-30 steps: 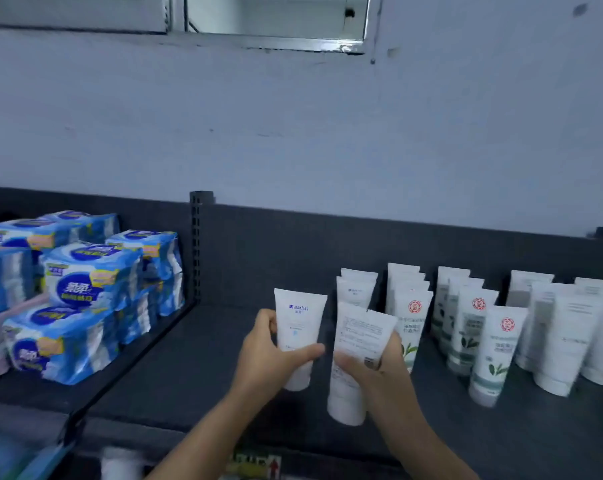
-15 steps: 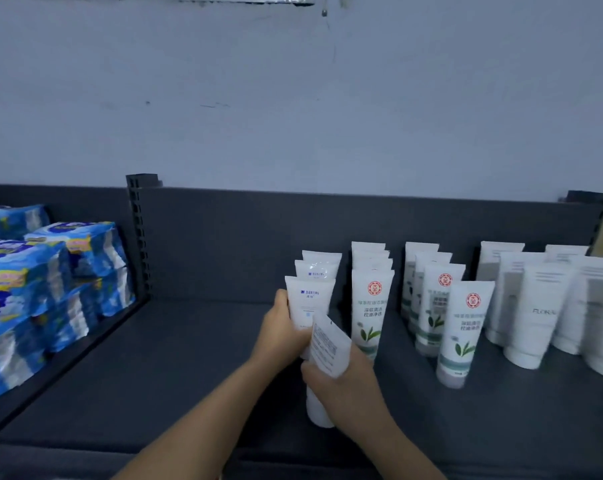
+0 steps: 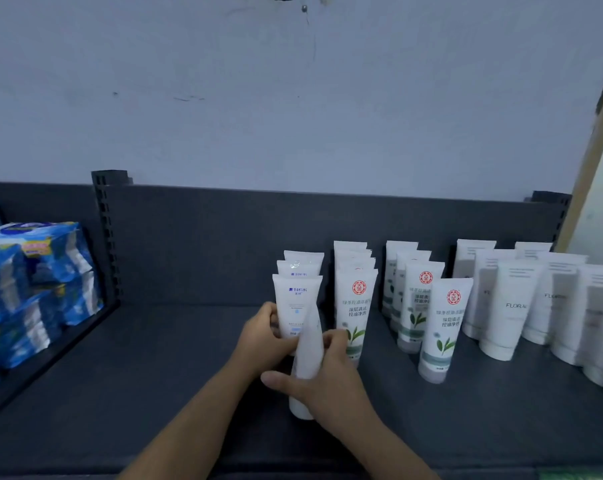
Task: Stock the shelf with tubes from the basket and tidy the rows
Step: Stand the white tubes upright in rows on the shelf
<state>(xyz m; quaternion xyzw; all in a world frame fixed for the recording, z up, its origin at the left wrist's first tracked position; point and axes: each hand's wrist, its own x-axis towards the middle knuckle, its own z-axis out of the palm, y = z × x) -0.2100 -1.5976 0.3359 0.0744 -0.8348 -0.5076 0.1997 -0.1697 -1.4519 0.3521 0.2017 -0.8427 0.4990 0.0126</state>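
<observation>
On the dark shelf (image 3: 154,368) stand rows of white tubes. My left hand (image 3: 262,337) grips the front tube of the blue-print row (image 3: 297,303), which stands upright in front of two like it. My right hand (image 3: 322,379) holds another white tube (image 3: 307,358) edge-on, just in front of that row, its cap end down near the shelf. To the right stand a row with red seals and green leaves (image 3: 357,299) and a second such row (image 3: 444,327). The basket is out of view.
White FLORA tubes (image 3: 511,306) fill the shelf's right end. Blue tissue packs (image 3: 33,282) are stacked on the neighbouring shelf at left, past a slotted upright (image 3: 106,237). The dark back panel (image 3: 224,244) runs behind the rows, with bare shelf left of the tubes.
My left hand has set its tube upright at the front of the blue-print row. My right hand has turned its tube edge-on and brought it in front of that row.
</observation>
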